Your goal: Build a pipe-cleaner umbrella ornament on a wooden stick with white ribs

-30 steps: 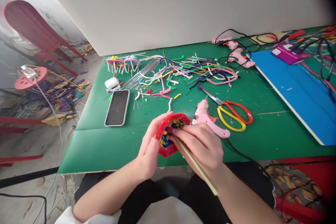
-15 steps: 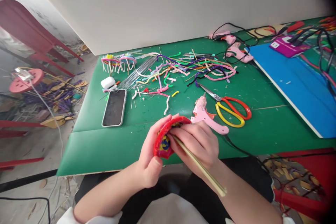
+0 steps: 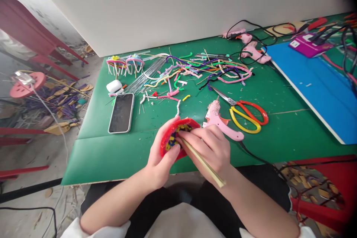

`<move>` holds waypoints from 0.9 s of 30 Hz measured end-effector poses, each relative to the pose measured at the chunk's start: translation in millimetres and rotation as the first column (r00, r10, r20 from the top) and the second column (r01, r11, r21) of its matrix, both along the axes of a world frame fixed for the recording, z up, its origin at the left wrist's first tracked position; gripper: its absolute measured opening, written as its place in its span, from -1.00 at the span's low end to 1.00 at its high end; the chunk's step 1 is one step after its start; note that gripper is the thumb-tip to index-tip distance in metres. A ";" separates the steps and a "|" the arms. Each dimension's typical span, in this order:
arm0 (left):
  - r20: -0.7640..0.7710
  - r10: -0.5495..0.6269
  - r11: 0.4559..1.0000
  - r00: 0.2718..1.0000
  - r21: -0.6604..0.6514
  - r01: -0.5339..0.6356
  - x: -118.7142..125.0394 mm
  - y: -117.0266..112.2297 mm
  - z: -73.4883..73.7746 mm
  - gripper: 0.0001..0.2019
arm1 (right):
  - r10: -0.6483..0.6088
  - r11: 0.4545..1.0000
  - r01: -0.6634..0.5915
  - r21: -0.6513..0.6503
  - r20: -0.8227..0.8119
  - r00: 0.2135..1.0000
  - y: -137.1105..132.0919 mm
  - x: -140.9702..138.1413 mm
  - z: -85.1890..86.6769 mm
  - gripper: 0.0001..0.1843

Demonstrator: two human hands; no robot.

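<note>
My left hand (image 3: 160, 154) is closed round the edge of a small red-rimmed round piece (image 3: 166, 132), its thumb lying over the inner side. Yellow and dark blue fuzzy bits fill the inside of that piece. A thin pale wooden stick (image 3: 205, 164) is pinched in my right hand (image 3: 213, 147), one end against the middle of the round piece and the other pointing down towards my right forearm. The contact point is partly hidden by my right fingers. Just beyond my right hand lies a pink glue gun (image 3: 220, 124), with scissors (image 3: 241, 109) beside it.
On the green table (image 3: 92, 156) are a phone (image 3: 121, 113), a white case (image 3: 113, 86), scattered pipe cleaners (image 3: 178, 76) and two small fringed umbrella-like pieces (image 3: 125, 64). A blue board (image 3: 309, 93) and a purple power block (image 3: 309, 44) with cables occupy the right.
The round piece has turned so more of its inside faces me, and my left thumb has moved onto it. The stick's free end has shifted left and up.
</note>
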State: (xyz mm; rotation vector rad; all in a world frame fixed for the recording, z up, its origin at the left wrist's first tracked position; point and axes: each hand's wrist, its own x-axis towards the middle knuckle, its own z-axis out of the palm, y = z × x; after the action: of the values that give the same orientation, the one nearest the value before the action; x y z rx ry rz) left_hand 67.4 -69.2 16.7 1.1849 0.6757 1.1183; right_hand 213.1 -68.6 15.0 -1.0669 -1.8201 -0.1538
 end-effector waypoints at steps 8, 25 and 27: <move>-0.064 0.184 0.961 0.981 -0.201 -0.193 2.3 14.1 -8.9 -0.59 | 0.042 0.986 -0.045 -0.160 -0.022 0.999 -0.3 18.8 20.5 -0.70; -0.247 0.302 0.920 0.921 0.329 -0.213 -1.4 10.9 -4.9 -0.56 | 0.053 0.828 -0.352 -0.437 -0.564 0.824 3.1 4.2 4.0 -0.51; -0.322 0.328 0.913 0.888 0.350 -0.210 -3.0 13.6 -2.1 -0.60 | 0.050 0.833 -0.351 -0.427 -0.573 0.818 3.8 5.6 4.1 -0.48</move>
State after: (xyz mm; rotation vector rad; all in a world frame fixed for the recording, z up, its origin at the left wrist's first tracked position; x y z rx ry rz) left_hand 64.4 -55.5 14.5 1.6348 1.0147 1.2761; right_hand 218.8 -64.8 19.1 -1.1100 -1.4512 0.7566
